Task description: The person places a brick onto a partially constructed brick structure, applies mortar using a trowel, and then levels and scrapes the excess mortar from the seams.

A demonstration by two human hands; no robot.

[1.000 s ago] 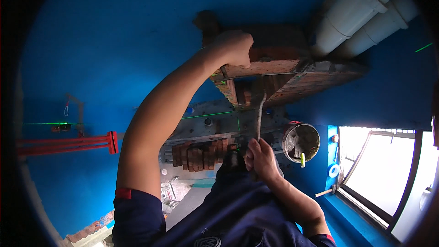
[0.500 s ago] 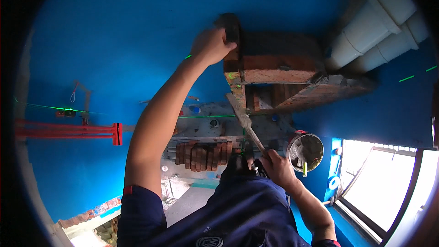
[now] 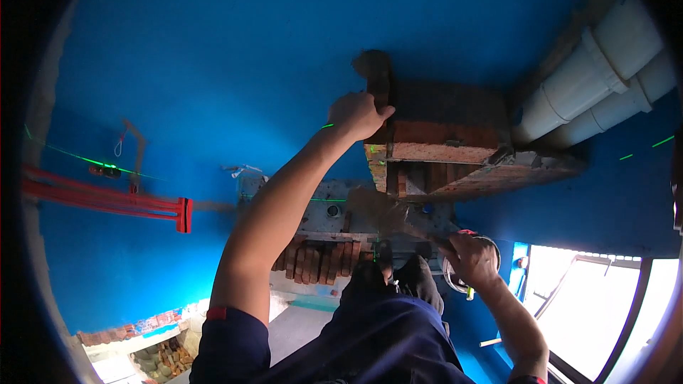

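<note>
Up at the left end of a brick structure (image 3: 445, 139) against the blue wall, my left hand (image 3: 356, 114) grips a dark upright brick (image 3: 377, 71). My right hand (image 3: 469, 256) is closed round the handle of a mortar-coated trowel (image 3: 388, 210), held low at the right. The trowel's blade points up and leftward beneath the brickwork and is smeared by motion. Just behind my right hand, a round bucket (image 3: 451, 270) is partly hidden.
White pipes (image 3: 583, 78) run diagonally at upper right. A row of bricks (image 3: 320, 263) lies below among planks. At left are red rails (image 3: 107, 199) and a laser device (image 3: 107, 171) casting green lines. A bright window (image 3: 597, 306) is at lower right.
My left hand has shifted from the structure's front brick to the dark end brick. The trowel has swung from upright toward the upper left. The whole scene sits lower and farther right in view.
</note>
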